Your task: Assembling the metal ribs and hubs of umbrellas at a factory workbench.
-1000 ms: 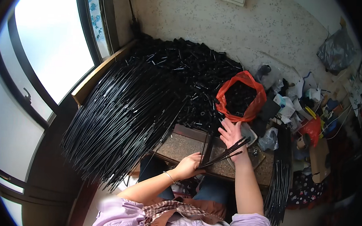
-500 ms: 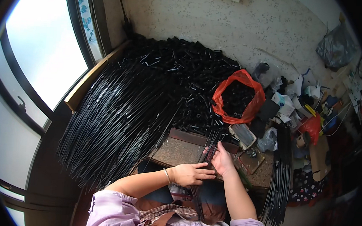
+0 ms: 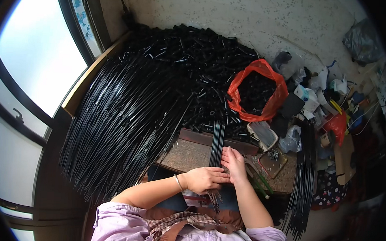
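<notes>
A bundle of thin black rods stands lined up over the near edge of the work table, its lower ends over my lap. My left hand, with a bangle at the wrist, lies across the bundle with its fingers around the front; its thumb is hidden. My right hand is open, palm turned to the rods, its straight fingers against the bundle's right side. Behind the bundle, a low dark reddish bar runs along the table top.
A large heap of long black rods fills the left, with short black tubes piled behind. To the right are a red plastic bag of black parts, a shallow tray of small metal pieces and a hanging rod bunch.
The rods have gone from loosely splayed to a tight, even, more upright bundle. Both hands stay around it, my right fingers now straighter along its side. The view has shifted slightly.
</notes>
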### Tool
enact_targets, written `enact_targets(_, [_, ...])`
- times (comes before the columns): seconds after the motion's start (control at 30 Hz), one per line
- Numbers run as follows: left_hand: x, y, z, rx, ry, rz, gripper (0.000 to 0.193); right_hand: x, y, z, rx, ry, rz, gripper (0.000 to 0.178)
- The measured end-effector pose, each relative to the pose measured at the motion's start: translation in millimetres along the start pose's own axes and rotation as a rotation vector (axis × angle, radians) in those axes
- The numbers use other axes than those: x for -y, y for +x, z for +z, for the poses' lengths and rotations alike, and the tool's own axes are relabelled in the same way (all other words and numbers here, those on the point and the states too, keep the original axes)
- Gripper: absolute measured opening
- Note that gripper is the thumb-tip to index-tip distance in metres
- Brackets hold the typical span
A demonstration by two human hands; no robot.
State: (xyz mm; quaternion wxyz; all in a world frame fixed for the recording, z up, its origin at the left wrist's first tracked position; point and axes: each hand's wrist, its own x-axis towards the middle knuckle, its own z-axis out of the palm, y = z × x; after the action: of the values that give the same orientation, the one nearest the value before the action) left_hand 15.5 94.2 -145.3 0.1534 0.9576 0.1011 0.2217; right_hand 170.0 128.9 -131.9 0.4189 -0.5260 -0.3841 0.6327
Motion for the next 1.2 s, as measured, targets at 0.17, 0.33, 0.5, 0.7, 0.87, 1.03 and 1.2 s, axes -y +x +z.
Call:
enact_targets(0.17, [-14, 2, -19, -0.273, -0.278, -0.255, 0.027, 51, -56, 2, 0.858, 0.320, 0.056, 0.046])
enact_targets(0.33, [-1, -3, -5, -0.207, -0.359, -0.197, 0.033, 47, -91, -5, 0.533, -0.490, -0.559, 0.016])
enact_targets(0.5, [-10, 4, -14, -0.233, -0.298, -0.091, 0.026, 63, -114, -3, 0.458, -0.451, -0.718, 0.028])
enact_targets(0.7, [-13, 1, -27, -0.186, -0.373, -0.182, 0.026, 88, -101, -8, 0.643, -0.541, -0.862, 0.033])
enact_targets(0.87, [-58, 43, -101, -0.471, -0.505, -0.129, 0.024, 120, -81, -4, 0.908, -0.501, -0.790, 0.061])
enact_targets(1.03, [-59, 46, -125, -0.235, -0.779, -0.213, 0.020, 127, 27, -55, -0.074, -0.794, -0.515, 0.027])
enact_targets(1.2, [-59, 38, -113, -0.277, -0.795, -0.246, 0.023, 74, 69, -119, -0.249, -1.394, -0.811, 0.011])
